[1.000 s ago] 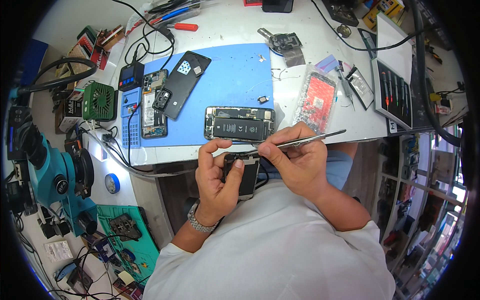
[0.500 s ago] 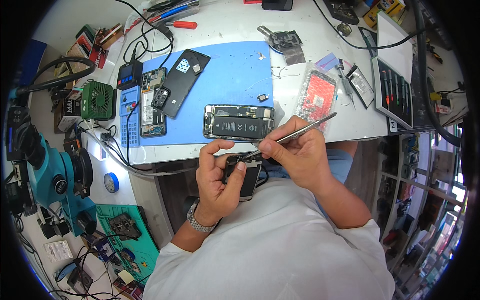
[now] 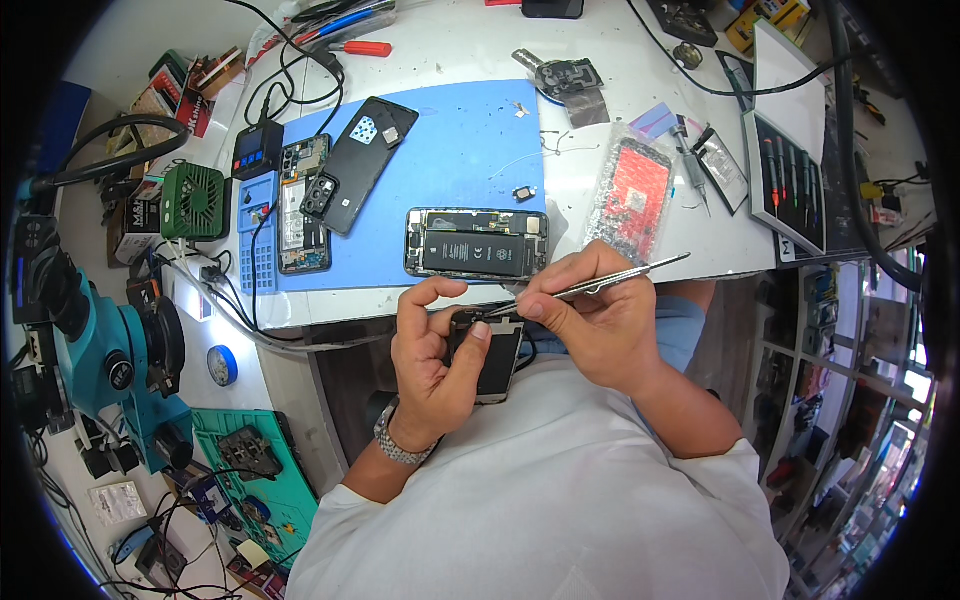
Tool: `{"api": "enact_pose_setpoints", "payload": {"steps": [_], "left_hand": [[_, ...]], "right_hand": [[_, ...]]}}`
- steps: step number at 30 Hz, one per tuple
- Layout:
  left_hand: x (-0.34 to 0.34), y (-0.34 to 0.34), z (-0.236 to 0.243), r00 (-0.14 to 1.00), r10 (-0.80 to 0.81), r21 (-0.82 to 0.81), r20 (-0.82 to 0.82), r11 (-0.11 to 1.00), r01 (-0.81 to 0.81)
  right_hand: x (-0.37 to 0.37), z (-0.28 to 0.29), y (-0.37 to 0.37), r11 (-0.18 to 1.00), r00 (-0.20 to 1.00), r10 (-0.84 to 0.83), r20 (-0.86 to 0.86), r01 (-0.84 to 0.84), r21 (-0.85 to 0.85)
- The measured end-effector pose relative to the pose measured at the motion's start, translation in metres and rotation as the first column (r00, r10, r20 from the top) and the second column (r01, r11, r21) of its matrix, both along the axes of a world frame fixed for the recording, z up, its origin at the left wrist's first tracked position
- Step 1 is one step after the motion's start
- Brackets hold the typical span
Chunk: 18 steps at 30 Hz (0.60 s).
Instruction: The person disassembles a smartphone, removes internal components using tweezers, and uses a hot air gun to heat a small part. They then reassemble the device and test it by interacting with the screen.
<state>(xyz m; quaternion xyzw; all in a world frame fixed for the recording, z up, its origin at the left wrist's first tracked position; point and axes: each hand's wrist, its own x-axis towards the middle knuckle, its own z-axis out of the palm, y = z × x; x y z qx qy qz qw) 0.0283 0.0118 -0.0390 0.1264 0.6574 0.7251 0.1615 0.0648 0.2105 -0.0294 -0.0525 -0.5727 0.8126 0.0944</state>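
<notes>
My left hand point(image 3: 436, 362) grips a dark phone screen assembly point(image 3: 497, 370) by its sides, the thumb lying over its back near the upper end. In my right hand point(image 3: 603, 315) a pair of metal tweezers point(image 3: 640, 269) is pinched between thumb and fingers. Their tip points down-left to the top edge of the screen assembly, close to my left thumb; whether it grips a small part there is too fine to see. Just beyond both hands lies an opened phone point(image 3: 478, 243) with its black battery showing, on the front of the blue mat point(image 3: 450, 130).
Left on the mat are another opened phone point(image 3: 305, 205) and a dark back cover point(image 3: 362, 165). To the right lie a bubble-wrapped red item point(image 3: 632, 195) and a screwdriver case point(image 3: 790, 190). A teal microscope point(image 3: 110, 345) and green fan point(image 3: 195, 202) stand at the left, with cables nearby.
The tweezers have tilted flatter, their rear end shifting right and lower, and my right hand has turned slightly with them. My left hand and the screen assembly stay nearly still.
</notes>
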Motion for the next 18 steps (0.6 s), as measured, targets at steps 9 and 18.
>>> {"api": "enact_pose_setpoints", "payload": {"steps": [9,18], "left_hand": [[-0.007,-0.001,0.012,0.975,-0.037,0.149,0.218,0.989,0.005],[-0.012,0.019,0.021,0.936,0.069,0.172,0.344,0.976,-0.135]], "right_hand": [[0.001,0.011,0.009,0.991,0.992,-0.125,0.023,0.124,0.059],[0.016,0.046,0.077,0.702,0.468,-0.652,-0.597,0.669,-0.242]]}}
